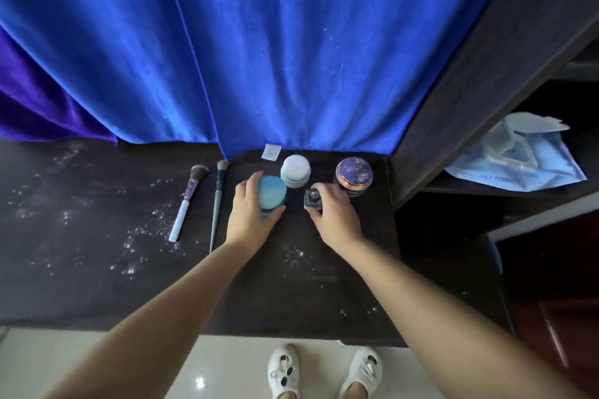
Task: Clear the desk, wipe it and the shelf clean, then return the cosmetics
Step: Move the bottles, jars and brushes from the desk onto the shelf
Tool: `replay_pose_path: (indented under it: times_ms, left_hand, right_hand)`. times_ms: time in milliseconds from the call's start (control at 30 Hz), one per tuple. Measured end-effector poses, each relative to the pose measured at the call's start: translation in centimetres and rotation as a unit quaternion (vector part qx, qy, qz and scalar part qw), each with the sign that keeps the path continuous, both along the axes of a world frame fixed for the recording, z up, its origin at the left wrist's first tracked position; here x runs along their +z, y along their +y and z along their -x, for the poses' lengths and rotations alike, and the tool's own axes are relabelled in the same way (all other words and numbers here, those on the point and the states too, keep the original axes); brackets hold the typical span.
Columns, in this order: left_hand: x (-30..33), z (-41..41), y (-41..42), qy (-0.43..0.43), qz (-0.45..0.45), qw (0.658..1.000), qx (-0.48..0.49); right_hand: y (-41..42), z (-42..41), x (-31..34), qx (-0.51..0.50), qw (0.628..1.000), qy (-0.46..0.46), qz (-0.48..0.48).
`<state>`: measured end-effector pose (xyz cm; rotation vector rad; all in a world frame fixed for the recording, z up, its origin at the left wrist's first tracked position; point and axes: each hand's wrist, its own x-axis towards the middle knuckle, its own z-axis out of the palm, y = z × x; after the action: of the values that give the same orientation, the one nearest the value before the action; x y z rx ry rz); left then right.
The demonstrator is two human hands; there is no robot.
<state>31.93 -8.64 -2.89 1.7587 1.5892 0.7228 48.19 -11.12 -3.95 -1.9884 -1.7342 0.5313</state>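
Faintly printed blue pouch [518, 168] (text unreadable), white cloth tag [270, 152], illegible.

The left hand [251, 209] is covering the lower side of the light blue jar [272, 194]. The right hand [335, 214] is hiding most of the small dark bottle [312, 198], so only its top is showing. The blue bag [518, 155] on the shelf [486, 186] has writing too blurry to read. The little white tag [271, 151] is too small to read. The picture's bottom edge is cutting off both shoes [283, 369].
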Motion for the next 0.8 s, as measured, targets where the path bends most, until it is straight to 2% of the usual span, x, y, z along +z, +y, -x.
replay_pose_path:
  times_ms: [167, 400, 500, 667, 800]
  left_hand:
    - [1.6, 0.3, -0.2, 0.025, -0.016, 0.999, -0.016]
    - [9.4, -3.8, -3.2, -0.038, -0.108, 0.988, -0.102]
    - [13.6, -8.3, -5.2, -0.080, -0.162, 0.968, -0.172]
    - [20.1, -16.8, -8.8, -0.155, -0.240, 0.916, -0.283]
    - [24.9, -23.7, -10.1, -0.221, -0.242, 0.901, -0.284]
  right_hand:
    - [-0.9, -0.7, 1.4, -0.003, 0.999, 0.038, -0.027]
    - [-5.9, -5.3, 10.3, -0.026, 0.984, 0.088, -0.151]
    - [-8.6, -9.5, 14.6, -0.061, 0.975, 0.074, -0.198]
    - [-13.1, -18.1, 21.4, -0.155, 0.946, 0.039, -0.283]
    - [-13.6, -24.5, 26.1, -0.198, 0.920, 0.028, -0.337]
